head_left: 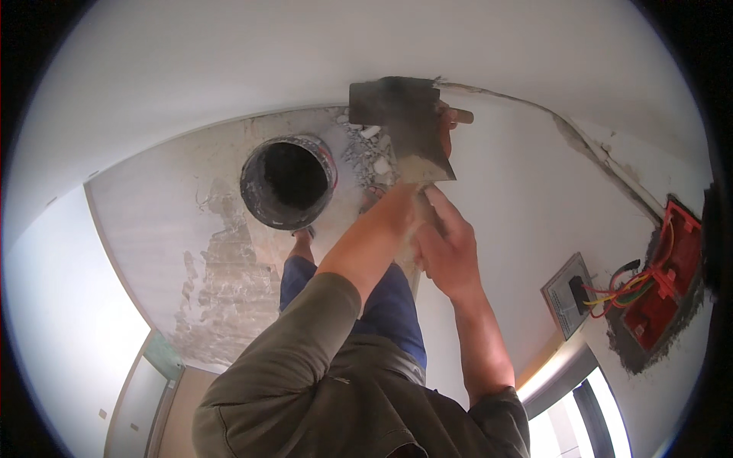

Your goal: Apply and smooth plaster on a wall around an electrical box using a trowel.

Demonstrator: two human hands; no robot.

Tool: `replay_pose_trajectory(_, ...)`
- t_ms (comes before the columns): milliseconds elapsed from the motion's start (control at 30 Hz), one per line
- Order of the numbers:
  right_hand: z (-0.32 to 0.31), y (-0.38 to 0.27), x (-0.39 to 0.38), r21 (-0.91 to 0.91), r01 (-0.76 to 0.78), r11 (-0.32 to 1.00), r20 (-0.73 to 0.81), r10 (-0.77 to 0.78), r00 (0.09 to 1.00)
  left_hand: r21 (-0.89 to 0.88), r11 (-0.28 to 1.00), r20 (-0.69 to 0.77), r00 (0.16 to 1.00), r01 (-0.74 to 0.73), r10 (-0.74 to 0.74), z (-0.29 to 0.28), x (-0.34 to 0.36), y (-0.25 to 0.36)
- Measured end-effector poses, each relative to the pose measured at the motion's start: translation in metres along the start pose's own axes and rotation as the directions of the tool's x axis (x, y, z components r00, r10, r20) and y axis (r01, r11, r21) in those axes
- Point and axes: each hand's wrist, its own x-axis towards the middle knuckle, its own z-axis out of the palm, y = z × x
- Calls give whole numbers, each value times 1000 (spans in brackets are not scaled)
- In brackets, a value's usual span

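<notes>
Both my hands work close together at the wall. My right hand (449, 248) is closed round the handle of a broad scraper (416, 149), whose wide metal blade flares upward and has pale grey residue near its lower edge. My left forearm passes behind that blade. Beyond it, the fingers of my left hand (448, 130) show, wrapped round the wooden handle of a plastering trowel (374, 103). The trowel's dark rectangular plate lies partly behind the scraper, which overlaps it. Most of my left hand is hidden by the scraper blade.
A dark-coated bucket (256, 187) stands on the smeared floor (229, 267), beside broken rubble (370, 149). A filled channel (569, 130) runs along the wall to a red electrical box (649, 317). Coloured wires link it to a hanging switch plate (566, 298).
</notes>
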Motion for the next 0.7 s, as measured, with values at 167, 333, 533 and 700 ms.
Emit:
replay_pose_trajectory(167,12,6,25,10,-28,1000,78,27,997,118,993,-12,1000,-16,17,-7,-1,0)
replay_pose_trajectory(333,25,22,28,66,41,997,-77,-36,996,-28,998,-56,997,54,-56,5,-4,0)
replay_pose_trajectory(533,15,45,13,142,211,967,-80,-201,976,130,991,-17,1000,0,3,-12,-1,-6)
replay_pose_trajectory(700,-15,43,-2,208,169,963,-2,-172,985,-62,994,145,986,91,-82,-18,0,-25)
